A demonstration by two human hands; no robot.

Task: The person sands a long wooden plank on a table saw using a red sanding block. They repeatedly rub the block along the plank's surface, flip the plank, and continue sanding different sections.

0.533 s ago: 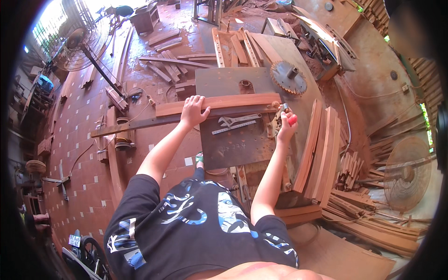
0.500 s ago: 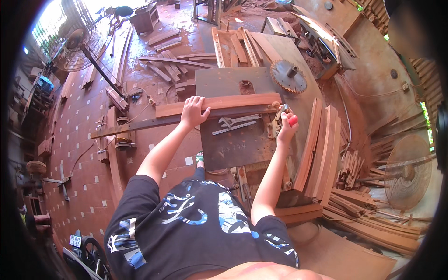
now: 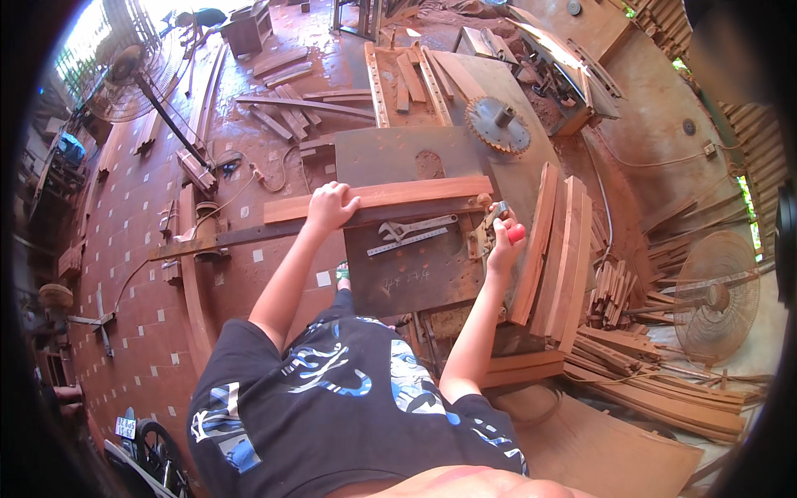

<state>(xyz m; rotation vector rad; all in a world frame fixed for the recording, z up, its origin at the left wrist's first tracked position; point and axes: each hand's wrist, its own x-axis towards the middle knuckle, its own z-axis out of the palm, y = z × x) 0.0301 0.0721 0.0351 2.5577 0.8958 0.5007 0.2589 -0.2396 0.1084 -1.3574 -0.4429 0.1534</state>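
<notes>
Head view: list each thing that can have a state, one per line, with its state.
Left hand: pressed flat on the long reddish wooden plank.
Right hand: gripping a red-handled tool.
Long reddish wooden plank: lying flat across the grey metal saw table.
Silver adjustable wrench: lying loose on the table.
Round toothed saw blade: lying unmounted.

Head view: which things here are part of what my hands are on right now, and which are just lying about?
In hand:
- wooden board, under the left hand
- red-handled tool, gripped by the right hand
- metal table

Lying about:
- adjustable wrench and steel ruler on the table
- circular saw blade
- stacked planks
- floor fan
</notes>
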